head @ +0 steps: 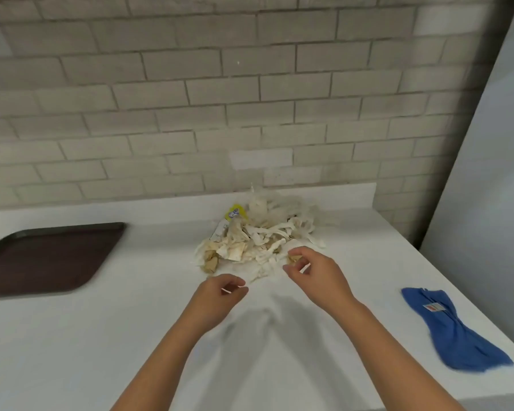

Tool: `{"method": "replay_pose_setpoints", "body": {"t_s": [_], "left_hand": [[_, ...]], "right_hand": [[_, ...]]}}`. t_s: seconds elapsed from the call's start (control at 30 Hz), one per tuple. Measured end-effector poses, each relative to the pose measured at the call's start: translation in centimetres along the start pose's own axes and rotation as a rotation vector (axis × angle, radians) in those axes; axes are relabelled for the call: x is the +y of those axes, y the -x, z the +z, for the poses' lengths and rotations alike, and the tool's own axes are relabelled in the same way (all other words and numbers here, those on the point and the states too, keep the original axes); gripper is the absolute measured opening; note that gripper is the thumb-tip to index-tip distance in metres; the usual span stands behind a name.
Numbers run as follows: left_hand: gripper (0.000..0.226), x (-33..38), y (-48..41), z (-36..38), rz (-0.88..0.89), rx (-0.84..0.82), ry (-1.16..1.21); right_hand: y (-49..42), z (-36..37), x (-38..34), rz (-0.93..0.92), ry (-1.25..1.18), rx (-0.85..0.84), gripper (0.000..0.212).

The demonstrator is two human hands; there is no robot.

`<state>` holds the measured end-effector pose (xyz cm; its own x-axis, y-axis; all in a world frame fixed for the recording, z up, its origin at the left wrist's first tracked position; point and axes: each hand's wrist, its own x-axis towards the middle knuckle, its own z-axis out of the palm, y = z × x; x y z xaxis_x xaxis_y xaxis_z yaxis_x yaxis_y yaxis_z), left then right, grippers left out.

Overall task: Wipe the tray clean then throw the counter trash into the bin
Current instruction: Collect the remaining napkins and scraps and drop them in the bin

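Curled around a thin white sliver, the left hand hovers low over the counter, thumb and fingertips pinching the sliver just near of the trash pile. To its right the right hand is curled too, with a short white strip pinched between thumb and fingers. Its fingertips reach the near edge of the pile beside a tan scrap — whether they touch that scrap is hard to tell through the blur. Both bare forearms run down to the near edge of the view and are cut off there.

Just far of the hands, the pile sits mid-counter, close to the brick wall: a loose heap of pale torn paper strips and tan crumpled bits, with a yellow wrapper poking out at its far left. What lies under the heap is hidden.

Further left, the tray lies flat on the counter, dark brown with a raised rim, well apart from the pile; its left side runs out of view. On the right, near the counter's edge, a blue cloth lies bunched in the middle — a small label on it is too blurred to read.
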<state>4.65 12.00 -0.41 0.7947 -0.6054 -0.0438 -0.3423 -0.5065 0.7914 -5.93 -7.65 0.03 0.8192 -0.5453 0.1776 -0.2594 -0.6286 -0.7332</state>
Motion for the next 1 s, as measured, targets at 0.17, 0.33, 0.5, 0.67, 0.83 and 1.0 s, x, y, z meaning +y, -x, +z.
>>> {"method": "replay_pose_setpoints", "body": {"t_s": [0.17,0.33,0.5,0.67,0.83,1.0], "left_hand": [[0.009,-5.5,-7.1,-5.3,-0.055,0.111,0.014],[0.051,-9.1,-13.0,-6.3,-0.063,0.118,-0.131],[0.077,-11.1,-16.4,-3.9,0.093,-0.059,-0.420],[0.053,-13.6,-18.3,-1.9,0.192,-0.039,-0.637],[0.028,-14.5,-19.2,-2.4,0.228,0.067,-0.674],[0.014,-14.8,-20.2,-3.8,0.225,0.122,-0.473]], "right_hand": [[-6.7,7.3,-1.2,-0.001,0.179,-0.093,0.046],[-10.3,13.4,-1.3,-0.028,0.320,-0.190,0.073],[-14.1,16.5,-1.9,-0.104,0.509,-0.274,0.083],[-15.9,17.5,-0.7,-0.087,0.636,-0.416,0.064],[-15.9,18.0,-0.3,-0.096,0.624,-0.292,0.039],[-16.1,18.3,-0.1,-0.064,0.590,-0.248,0.047]]}}
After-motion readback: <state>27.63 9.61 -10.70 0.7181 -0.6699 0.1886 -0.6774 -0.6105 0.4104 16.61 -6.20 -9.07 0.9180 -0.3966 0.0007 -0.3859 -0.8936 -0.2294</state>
